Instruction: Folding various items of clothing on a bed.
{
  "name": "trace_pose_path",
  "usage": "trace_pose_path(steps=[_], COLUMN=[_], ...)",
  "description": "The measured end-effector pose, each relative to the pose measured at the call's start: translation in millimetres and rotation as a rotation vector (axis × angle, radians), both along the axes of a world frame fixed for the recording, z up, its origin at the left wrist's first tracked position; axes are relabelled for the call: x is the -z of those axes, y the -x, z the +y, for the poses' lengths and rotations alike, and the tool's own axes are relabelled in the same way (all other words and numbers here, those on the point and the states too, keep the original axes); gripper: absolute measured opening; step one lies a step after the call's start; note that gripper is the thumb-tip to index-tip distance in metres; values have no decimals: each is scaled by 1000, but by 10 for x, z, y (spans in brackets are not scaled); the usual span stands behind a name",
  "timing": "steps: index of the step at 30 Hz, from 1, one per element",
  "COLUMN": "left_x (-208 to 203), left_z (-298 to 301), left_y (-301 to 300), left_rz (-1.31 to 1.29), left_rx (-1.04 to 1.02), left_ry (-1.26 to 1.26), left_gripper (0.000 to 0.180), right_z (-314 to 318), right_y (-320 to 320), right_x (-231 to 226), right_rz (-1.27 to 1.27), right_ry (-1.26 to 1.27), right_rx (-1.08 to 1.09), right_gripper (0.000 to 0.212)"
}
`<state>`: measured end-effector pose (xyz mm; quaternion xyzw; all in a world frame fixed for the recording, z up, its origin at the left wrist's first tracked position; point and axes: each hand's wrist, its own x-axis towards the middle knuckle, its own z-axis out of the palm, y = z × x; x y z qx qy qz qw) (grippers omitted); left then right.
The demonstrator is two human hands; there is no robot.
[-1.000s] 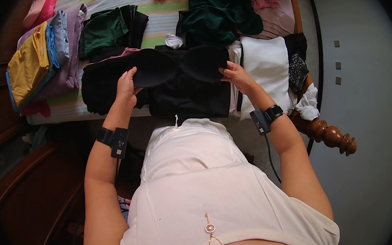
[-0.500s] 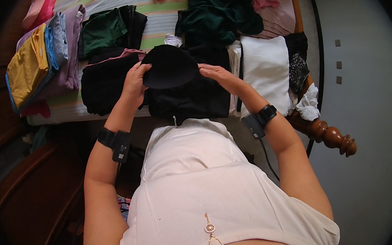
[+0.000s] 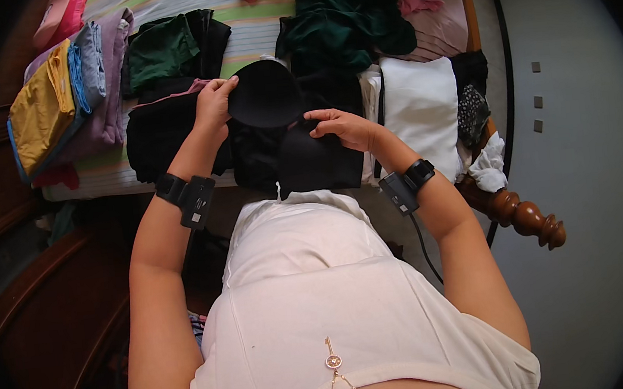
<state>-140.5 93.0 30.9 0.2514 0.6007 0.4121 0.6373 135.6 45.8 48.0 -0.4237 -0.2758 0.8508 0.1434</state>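
A black bra (image 3: 264, 95) with smooth moulded cups is held above the bed's near edge. My left hand (image 3: 212, 108) pinches the outer edge of its upper cup, thumb on top. My right hand (image 3: 344, 127) closes its fingers at the edge of the lower cup (image 3: 313, 160), near where the two cups meet. That lower cup hangs tilted toward me, over folded black cloth (image 3: 254, 155). The straps are hard to make out against the dark fabric.
Folded yellow cloth (image 3: 41, 108) and a lilac one (image 3: 106, 120) stand at the left. Dark green garments (image 3: 344, 22) lie behind, a white folded cloth (image 3: 419, 98) to the right. A turned wooden bedpost (image 3: 527, 217) juts out at the near right, beside a pale panel (image 3: 579, 169).
The bra has opened out: a second cup now shows below the first. My right hand has moved down and its fingers have curled in; the left has shifted slightly up.
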Motion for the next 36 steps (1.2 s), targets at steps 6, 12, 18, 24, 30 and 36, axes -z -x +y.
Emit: trace_pose_path(steps=[6, 12, 18, 24, 30, 36], left_x=[-74, -103, -211, 11, 10, 83], left_z=[-25, -165, -153, -195, -397, -476], left_y=[-270, -451, -507, -466, -569, -610], left_rz=[-127, -68, 58, -127, -216, -123], left_rx=[57, 159, 130, 25, 56, 75], left_ry=[216, 289, 238, 365, 488, 375], left_gripper=[25, 31, 30, 32, 30, 30], right_z=[-19, -89, -121, -155, -148, -219], right_y=[14, 38, 26, 101, 126, 171], right_x=[-26, 72, 135, 106, 21, 13], right_rz=[137, 103, 69, 136, 208, 113], right_ry=[65, -16, -113, -107, -65, -70], right_rx=[32, -16, -65, 0, -5, 41], right_gripper=[37, 30, 33, 38, 37, 36])
